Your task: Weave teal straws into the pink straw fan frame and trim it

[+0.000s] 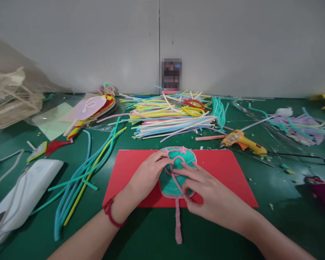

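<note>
A teal fan, covered in fuzzy strands and edged in pink, lies on a red board. Its pink wrapped handle points toward me. Over the fan's face curls a loose pink pipe cleaner, bent into a loop. My left hand pinches that loop at its left side, thumb and forefinger closed. From the right, my right hand bends over the fan, its fingers on the loop and on the pipe cleaner's lower length. The fingertips partly cover the fan.
Piled pipe cleaners and scissors lie behind the board. A yellow glue gun rests at right. On the left are loose pipe cleaners, a white device with a cord and a purple fan.
</note>
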The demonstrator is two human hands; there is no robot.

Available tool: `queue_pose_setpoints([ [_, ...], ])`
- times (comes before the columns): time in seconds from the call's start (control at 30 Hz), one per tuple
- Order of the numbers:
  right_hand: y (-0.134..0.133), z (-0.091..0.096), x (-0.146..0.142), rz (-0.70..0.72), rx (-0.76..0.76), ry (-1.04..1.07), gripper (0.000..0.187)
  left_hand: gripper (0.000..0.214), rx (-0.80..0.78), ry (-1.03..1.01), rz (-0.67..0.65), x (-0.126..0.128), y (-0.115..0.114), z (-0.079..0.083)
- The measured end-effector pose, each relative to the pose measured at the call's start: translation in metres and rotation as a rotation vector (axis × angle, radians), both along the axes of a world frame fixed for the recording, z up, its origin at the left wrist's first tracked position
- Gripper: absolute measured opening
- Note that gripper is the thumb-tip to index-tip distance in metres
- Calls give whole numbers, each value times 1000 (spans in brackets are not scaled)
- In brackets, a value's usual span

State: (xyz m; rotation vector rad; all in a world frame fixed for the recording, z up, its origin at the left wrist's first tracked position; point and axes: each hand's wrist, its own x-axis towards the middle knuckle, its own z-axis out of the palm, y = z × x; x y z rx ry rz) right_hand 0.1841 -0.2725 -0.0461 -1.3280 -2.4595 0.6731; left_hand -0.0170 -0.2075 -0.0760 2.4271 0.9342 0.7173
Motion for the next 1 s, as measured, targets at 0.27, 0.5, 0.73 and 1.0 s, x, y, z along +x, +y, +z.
queue_pose_setpoints([
  [0.27, 4, 6, 5, 53, -96, 15, 13, 22, 18, 28, 2, -1, 0, -3],
  [0.5, 12, 7, 10, 167, 50, -30, 13, 22, 16, 14, 10, -2, 1, -5],
  [0.73, 15, 8, 17, 251, 196, -54, 21, 21, 24, -23, 14, -2, 2, -7],
  [1.0, 15, 8, 15, 218, 167, -67, 19, 22, 12, -25, 14, -2, 2, -7],
])
